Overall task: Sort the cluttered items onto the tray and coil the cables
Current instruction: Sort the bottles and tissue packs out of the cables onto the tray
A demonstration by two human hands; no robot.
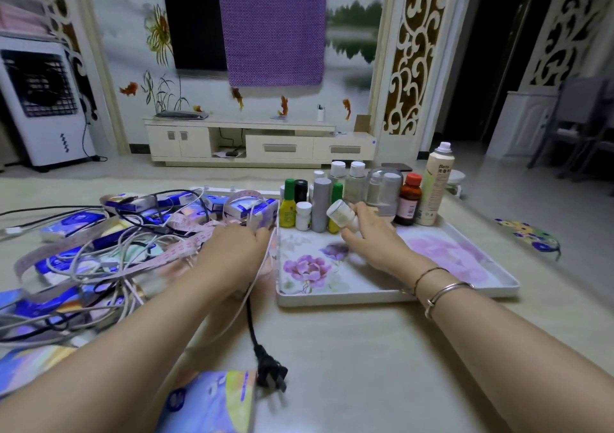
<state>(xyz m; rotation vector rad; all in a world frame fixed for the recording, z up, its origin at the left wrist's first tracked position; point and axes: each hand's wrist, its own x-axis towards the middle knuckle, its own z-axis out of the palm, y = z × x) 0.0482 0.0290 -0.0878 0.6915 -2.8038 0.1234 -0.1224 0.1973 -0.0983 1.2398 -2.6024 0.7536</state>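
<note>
A white floral tray (332,295) lies on the table to the right. Several bottles (320,207) stand along its far edge. My right hand (372,233) is over the tray, shut on a small white bottle (342,215) that is tilted on its side. My left hand (237,250) rests flat at the tray's left edge, on the pile of tangled cables (109,260), a pink tape measure (186,245) and blue tissue packs (71,223). A black cable with a plug (270,371) runs out from under my left hand toward me.
A tall spray can (435,187) and a red-capped brown bottle (409,203) stand at the tray's far right corner. More tissue packs (212,402) lie near the table's front edge. A TV cabinet (259,142) and a white air cooler (43,100) stand beyond.
</note>
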